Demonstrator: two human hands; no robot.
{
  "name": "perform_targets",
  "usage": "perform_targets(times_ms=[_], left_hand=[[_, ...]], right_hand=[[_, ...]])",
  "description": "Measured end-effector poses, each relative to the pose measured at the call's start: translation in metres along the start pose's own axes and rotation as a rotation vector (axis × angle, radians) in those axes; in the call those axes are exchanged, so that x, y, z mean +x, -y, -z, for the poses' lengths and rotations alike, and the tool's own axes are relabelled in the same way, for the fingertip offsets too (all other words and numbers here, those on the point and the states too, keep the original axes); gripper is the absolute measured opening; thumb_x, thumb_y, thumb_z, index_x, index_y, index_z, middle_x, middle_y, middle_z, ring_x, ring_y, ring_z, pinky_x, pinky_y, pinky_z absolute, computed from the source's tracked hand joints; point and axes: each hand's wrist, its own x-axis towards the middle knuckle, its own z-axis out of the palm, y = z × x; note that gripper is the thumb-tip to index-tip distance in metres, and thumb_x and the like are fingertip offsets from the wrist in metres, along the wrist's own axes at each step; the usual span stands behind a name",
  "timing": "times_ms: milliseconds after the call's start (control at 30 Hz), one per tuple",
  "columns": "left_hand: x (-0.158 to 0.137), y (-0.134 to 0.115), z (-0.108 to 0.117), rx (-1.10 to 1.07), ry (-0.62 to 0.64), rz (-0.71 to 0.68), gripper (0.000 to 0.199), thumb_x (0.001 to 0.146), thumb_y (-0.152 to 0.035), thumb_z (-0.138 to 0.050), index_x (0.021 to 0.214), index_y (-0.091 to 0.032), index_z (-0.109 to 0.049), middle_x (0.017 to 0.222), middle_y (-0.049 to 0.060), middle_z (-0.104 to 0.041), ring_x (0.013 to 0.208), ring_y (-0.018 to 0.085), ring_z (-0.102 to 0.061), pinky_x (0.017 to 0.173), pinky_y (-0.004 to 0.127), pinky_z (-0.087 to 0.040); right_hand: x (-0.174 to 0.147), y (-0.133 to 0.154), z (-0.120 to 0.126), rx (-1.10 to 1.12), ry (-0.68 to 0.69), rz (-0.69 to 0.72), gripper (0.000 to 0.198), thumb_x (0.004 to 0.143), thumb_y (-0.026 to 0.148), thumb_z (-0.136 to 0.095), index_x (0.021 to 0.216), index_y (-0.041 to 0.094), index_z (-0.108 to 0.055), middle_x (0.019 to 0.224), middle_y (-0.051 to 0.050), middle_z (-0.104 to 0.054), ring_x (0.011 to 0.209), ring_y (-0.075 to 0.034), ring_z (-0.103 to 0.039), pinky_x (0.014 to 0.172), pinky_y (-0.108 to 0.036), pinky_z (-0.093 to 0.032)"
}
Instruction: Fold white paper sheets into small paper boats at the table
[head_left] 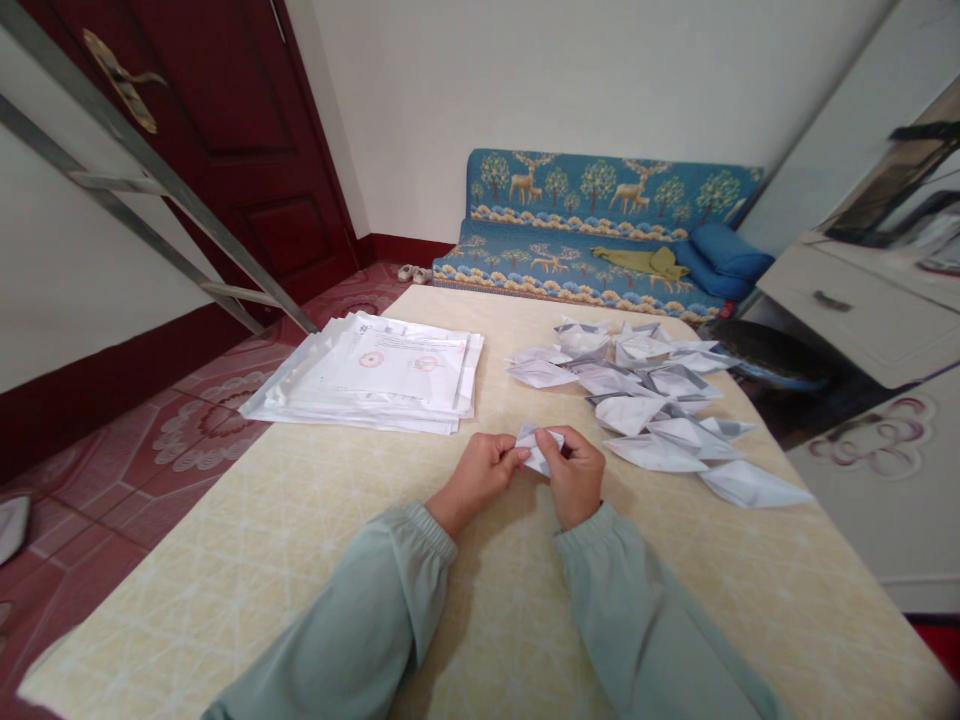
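Observation:
A small piece of folded white paper is held between my two hands, over the middle of the table. My left hand is closed, its thumb and fingers pinching the paper's left side. On the right side my right hand grips it too, the thumb pressed on top. Fingers cover part of the paper, so its full shape is hidden. To the right lies a group of folded paper boats, several of them close together or overlapping. Left of my hands is a stack of printed paper sheets, the top one with red stamps.
A yellow patterned cloth covers the table. Beyond its far edge stands a blue sofa with a deer pattern. A metal ladder leans at the left near a dark red door. A white cabinet and a round black stool are at the right.

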Motion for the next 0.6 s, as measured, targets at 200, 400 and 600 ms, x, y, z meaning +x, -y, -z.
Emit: perform_targets(times_ms=[200, 400, 600], left_hand=[[0.0016, 0.0047, 0.0041, 0.084, 0.015, -0.039, 0.037, 0.084, -0.04, -0.048, 0.057, -0.014, -0.052, 0.051, -0.004, -0.042, 0.051, 0.009, -0.036, 0.049, 0.02, -0.026], [-0.0021, 0.0011, 0.0031, 0.115, -0.003, -0.039, 0.046, 0.085, -0.046, -0.047, 0.051, -0.015, -0.041, 0.051, -0.005, -0.028, 0.05, 0.008, -0.026, 0.048, 0.021, -0.02], [-0.0035, -0.0045, 0.0018, -0.005, 0.013, -0.038, 0.043, 0.083, -0.048, -0.05, 0.058, -0.013, -0.051, 0.052, -0.004, -0.04, 0.05, 0.008, -0.035, 0.048, 0.021, -0.024]], right_hand=[[-0.0006, 0.0004, 0.0001, 0.01, 0.017, -0.014, 0.022, 0.075, 0.035, -0.064, 0.067, 0.015, -0.066, 0.056, 0.001, -0.057, 0.054, -0.012, -0.046, 0.051, -0.023, -0.038], [0.0017, -0.003, 0.0004, 0.043, 0.011, -0.036, 0.023, 0.075, 0.036, -0.065, 0.067, 0.015, -0.065, 0.057, 0.002, -0.056, 0.055, -0.012, -0.046, 0.052, -0.024, -0.038], [0.0019, -0.004, 0.0, 0.062, 0.056, -0.059, 0.024, 0.075, 0.038, -0.064, 0.066, 0.015, -0.065, 0.057, 0.002, -0.056, 0.055, -0.012, -0.047, 0.052, -0.024, -0.038]])
